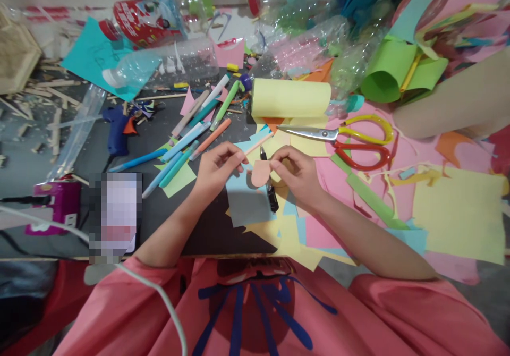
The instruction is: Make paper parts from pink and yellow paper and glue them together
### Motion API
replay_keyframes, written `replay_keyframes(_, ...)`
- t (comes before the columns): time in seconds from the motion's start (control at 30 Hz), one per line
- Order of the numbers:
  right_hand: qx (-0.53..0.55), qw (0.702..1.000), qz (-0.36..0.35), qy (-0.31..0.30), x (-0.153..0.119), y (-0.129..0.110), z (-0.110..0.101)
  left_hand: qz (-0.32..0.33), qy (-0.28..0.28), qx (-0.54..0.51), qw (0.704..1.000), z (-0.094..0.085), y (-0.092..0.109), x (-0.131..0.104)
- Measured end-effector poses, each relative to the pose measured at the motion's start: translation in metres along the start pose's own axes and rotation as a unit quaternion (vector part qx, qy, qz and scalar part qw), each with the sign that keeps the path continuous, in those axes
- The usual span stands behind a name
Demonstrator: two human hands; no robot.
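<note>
Between the thumb and fingertips of my left hand point(217, 172) is a thin pale stick point(258, 143), slanting up to the right. My right hand point(297, 174) pinches a small peach-coloured paper piece point(261, 174) with a rounded lower edge by its right side. The two hands are close together but apart, over a light blue sheet point(243, 207). A black pen point(272, 199) lies beneath the paper piece, partly covered by it. Just beyond my right hand rest scissors point(337, 134) with one yellow and one red handle.
Several markers point(181, 143) lie left of my hands, near a blue glue gun point(117, 130) and a phone point(119, 207). A yellow paper roll point(290, 97) and plastic bottles point(187, 58) stand farther back. Paper scraps point(458, 212) cover the right side. A white cable point(159, 289) crosses in front.
</note>
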State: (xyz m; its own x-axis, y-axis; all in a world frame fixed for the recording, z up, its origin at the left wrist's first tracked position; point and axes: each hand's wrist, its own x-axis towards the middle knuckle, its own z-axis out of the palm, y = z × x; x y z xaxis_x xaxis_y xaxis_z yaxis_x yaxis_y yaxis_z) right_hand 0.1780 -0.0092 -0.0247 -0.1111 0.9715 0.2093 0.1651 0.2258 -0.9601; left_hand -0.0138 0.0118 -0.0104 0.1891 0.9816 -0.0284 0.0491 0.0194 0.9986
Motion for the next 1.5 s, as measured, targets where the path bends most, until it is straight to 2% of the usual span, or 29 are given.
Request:
replay_keyframes(0.13,0.042,0.999,0.011,0.028,-0.003,0.006,-0.002,0.033,0.060,-0.013,0.998,-0.008,-0.005,0.004)
replay_keyframes(0.2,0.048,0.999,0.005,0.015,-0.004,0.006,-0.003,0.035,0.062,-0.018,0.997,-0.009,-0.005,0.005)
replay_keyframes(0.3,0.016,0.999,-0.010,-0.043,-0.004,0.001,-0.002,0.027,-0.022,0.024,0.999,-0.004,0.000,0.002)
replay_keyframes(0.4,-0.013,0.996,-0.018,-0.083,-0.003,-0.004,0.000,0.026,-0.114,0.107,0.987,0.002,0.008,-0.003)
replay_keyframes(0.43,-0.016,0.996,-0.018,-0.087,-0.003,-0.005,0.000,0.027,-0.122,0.124,0.984,0.004,0.009,-0.004)
replay_keyframes(0.5,-0.014,0.997,-0.009,-0.077,-0.004,-0.004,0.000,0.034,-0.102,0.133,0.985,0.004,0.009,-0.004)
replay_keyframes(0.63,0.008,0.999,0.028,0.018,-0.003,0.002,-0.004,0.046,0.016,0.107,0.993,-0.006,0.001,0.002)
replay_keyframes(0.7,0.017,0.996,0.017,0.080,0.001,0.005,-0.009,0.045,0.059,0.106,0.992,-0.012,-0.003,0.006)
replay_keyframes(0.83,-0.016,0.981,-0.056,0.187,0.015,0.003,-0.027,0.055,0.088,0.142,0.984,-0.019,-0.007,0.010)
replay_keyframes(0.93,-0.070,0.971,-0.065,0.220,0.027,0.000,-0.045,0.049,0.085,0.180,0.979,-0.022,-0.009,0.011)
replay_keyframes(1.03,-0.169,0.967,-0.083,0.173,0.041,0.000,-0.062,0.058,0.079,0.242,0.965,-0.025,-0.013,0.012)
replay_keyframes(1.17,-0.301,0.945,-0.113,0.053,0.068,0.007,-0.074,0.138,0.083,0.311,0.937,-0.028,-0.017,0.014)
replay_keyframes(1.23,-0.308,0.945,-0.105,-0.001,0.083,0.013,-0.075,0.167,0.097,0.314,0.930,-0.028,-0.017,0.014)
replay_keyframes(1.33,-0.323,0.942,-0.078,-0.051,0.104,0.023,-0.072,0.185,0.115,0.299,0.929,-0.027,-0.017,0.013)
replay_keyframes(1.43,-0.322,0.942,-0.069,-0.070,0.119,0.026,-0.065,0.183,0.122,0.269,0.938,-0.025,-0.018,0.012)
replay_keyframes(1.5,-0.332,0.938,-0.060,-0.077,0.127,0.018,-0.060,0.176,0.119,0.247,0.945,-0.024,-0.018,0.011)
